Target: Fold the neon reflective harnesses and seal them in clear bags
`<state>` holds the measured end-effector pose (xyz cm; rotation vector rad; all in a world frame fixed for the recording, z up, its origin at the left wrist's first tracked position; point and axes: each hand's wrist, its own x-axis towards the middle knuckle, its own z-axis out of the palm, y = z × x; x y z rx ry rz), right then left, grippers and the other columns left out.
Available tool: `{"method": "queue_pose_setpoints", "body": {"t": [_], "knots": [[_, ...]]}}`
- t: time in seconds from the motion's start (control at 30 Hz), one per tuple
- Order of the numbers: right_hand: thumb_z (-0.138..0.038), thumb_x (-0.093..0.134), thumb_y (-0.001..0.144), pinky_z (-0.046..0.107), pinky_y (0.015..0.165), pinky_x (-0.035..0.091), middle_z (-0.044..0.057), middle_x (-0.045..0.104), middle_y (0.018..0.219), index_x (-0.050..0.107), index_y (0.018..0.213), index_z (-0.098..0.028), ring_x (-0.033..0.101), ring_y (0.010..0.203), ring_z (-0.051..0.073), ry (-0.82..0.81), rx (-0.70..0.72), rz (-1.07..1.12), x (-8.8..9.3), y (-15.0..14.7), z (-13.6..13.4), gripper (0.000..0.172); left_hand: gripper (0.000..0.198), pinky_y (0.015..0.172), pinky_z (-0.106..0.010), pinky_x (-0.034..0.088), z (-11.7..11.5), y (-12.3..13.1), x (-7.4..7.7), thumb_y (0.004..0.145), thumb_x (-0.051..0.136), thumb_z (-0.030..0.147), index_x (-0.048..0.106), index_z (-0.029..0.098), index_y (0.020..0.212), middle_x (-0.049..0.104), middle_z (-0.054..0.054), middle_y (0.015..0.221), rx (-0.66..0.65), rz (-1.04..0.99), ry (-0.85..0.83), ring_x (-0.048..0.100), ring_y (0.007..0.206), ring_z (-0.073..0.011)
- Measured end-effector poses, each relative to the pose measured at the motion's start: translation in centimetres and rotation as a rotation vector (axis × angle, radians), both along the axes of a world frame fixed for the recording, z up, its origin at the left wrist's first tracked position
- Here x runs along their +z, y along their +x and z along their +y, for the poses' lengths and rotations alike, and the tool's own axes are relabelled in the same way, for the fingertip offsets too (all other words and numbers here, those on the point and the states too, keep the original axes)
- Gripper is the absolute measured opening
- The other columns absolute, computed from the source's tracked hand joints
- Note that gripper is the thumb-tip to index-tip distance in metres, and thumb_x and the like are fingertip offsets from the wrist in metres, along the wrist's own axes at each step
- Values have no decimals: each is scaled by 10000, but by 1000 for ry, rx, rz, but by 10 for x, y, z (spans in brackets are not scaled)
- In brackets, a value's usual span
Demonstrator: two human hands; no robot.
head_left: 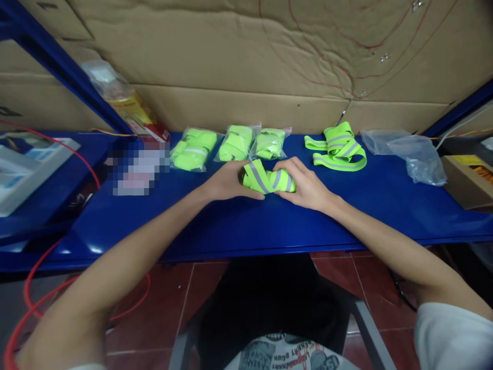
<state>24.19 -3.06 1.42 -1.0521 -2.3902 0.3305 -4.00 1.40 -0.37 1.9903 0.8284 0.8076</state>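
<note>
Between my two hands, just above the blue table, is a folded bundle of neon-yellow reflective strap (272,181) with grey stripes. My left hand (230,182) wraps round its left end, the thumb along the lower front. Round the right end, my right hand (306,184) is closed with its fingers over the top. Behind them lie clear zip bags of the same neon strap: a larger bag (194,149), a middle bag (235,143) and a smaller bag (270,143). Farther right sits a loose reflective strap (341,146), partly coiled with loops sticking out leftward.
Empty clear plastic bags (410,151) lie at the right, beside an open cardboard box (472,180). A bottle (123,97) stands at the back left near a blurred patch. The blue table (246,231) ends close to my lap; cardboard lines the back.
</note>
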Motion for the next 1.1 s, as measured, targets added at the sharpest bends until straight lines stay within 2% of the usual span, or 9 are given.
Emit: {"method": "queue_pose_setpoints", "body": {"t": [0.27, 0.33, 0.43, 0.63, 0.73, 0.83, 0.97, 1.03, 1.1], "knots": [[-223, 727, 880, 470, 968, 572, 108, 632, 1372, 485, 1375, -294, 654, 1205, 341, -24, 56, 38, -6, 3, 6, 555, 559, 709, -336, 607, -7, 5, 4, 782, 901, 661, 792, 200, 1080, 825, -59, 974, -70, 125, 45, 750, 834, -238], [-229, 729, 875, 465, 960, 574, 107, 634, 1371, 486, 1376, -295, 659, 1191, 336, -19, 60, 43, -7, 4, 7, 561, 582, 706, -343, 610, -4, 3, 1, 947, 666, 770, 785, 208, 1041, 813, -67, 931, -134, 25, -28, 742, 819, -232], [-238, 706, 904, 441, 907, 583, 114, 620, 1352, 495, 1385, -282, 670, 1137, 318, 12, 53, 15, -7, 3, 5, 527, 692, 690, -335, 594, -1, 3, 0, 1085, 378, 750, 760, 207, 892, 764, -63, 803, -118, -66, -169, 707, 749, -208], [-251, 637, 986, 388, 778, 596, 125, 580, 1320, 486, 1473, -267, 676, 1050, 286, 138, 59, -126, -12, 5, 4, 510, 561, 692, -322, 551, -1, 9, 3, 1020, 604, 700, 713, 197, 797, 681, -34, 797, 89, -26, -47, 631, 734, -172], [-257, 632, 1009, 378, 748, 597, 125, 571, 1317, 468, 1490, -266, 672, 1030, 278, 230, 97, -156, -17, 8, 8, 508, 510, 734, -310, 570, -1, 12, -2, 936, 735, 692, 809, 205, 1068, 753, -66, 991, 197, -104, 2, 694, 844, -188], [-247, 642, 1010, 362, 716, 592, 118, 573, 1312, 463, 1476, -272, 666, 974, 257, 290, 121, -168, -20, 11, 11, 500, 598, 713, -270, 571, -3, 14, -3, 840, 870, 619, 778, 224, 1280, 760, -97, 1163, 307, -174, 101, 725, 945, -198], [-256, 644, 1008, 364, 732, 600, 113, 578, 1309, 459, 1484, -277, 669, 969, 254, 292, 129, -150, -20, 12, 12, 511, 339, 887, -333, 618, -12, 18, 4, 831, 915, 514, 847, 247, 1028, 780, -85, 1173, 378, -207, 419, 732, 1084, -219], [-252, 641, 1003, 373, 769, 606, 112, 583, 1307, 472, 1476, -281, 676, 1011, 265, 262, 126, -125, -21, 11, 12, 503, 224, 927, -363, 625, -16, 20, 8, 884, 883, 474, 861, 252, 906, 822, -69, 1078, 337, -219, 451, 770, 1007, -210], [-242, 642, 991, 382, 802, 605, 109, 595, 1297, 492, 1448, -280, 681, 1040, 272, 218, 119, -75, -21, 11, 13, 483, 240, 901, -366, 639, -18, 20, 10, 962, 808, 464, 869, 250, 872, 849, -62, 981, 280, -226, 397, 800, 921, -208]]}}
